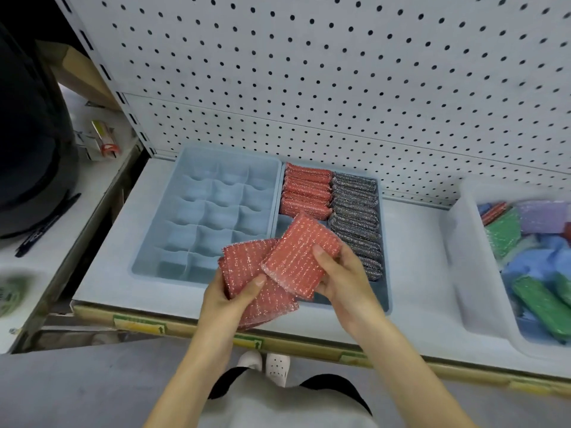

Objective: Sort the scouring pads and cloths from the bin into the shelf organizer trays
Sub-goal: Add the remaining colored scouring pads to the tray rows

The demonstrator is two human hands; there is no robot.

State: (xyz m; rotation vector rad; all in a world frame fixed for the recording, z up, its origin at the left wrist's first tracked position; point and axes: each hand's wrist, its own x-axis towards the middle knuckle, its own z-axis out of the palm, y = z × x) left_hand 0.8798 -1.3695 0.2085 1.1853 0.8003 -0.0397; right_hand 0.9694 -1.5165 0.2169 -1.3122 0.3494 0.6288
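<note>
The person's left hand (228, 299) grips a small stack of red scouring pads (244, 268), thumb curled over the top pad and fingers underneath. The right hand (343, 282) pinches a single red pad (299, 257) by its right edge, thumb on top. This pad is tilted and overlaps the stack's upper right corner. Both hands hover above the front edge of the shelf (414, 257), in front of two pale blue organizer trays.

The left tray (137, 267) is split into many small cells with nothing in them. The right tray (386, 273) holds a row of red pads on edge (306, 189) in its back left part, with a longer row of silver-grey pads (355, 217) just beside it on the right.

Well apart to the right on the same shelf sits a white bin (457, 257) holding green pads (537, 307), blue cloths (534, 261) and a purple pad (540, 216). A white pegboard (309, 72) rises behind the trays.
</note>
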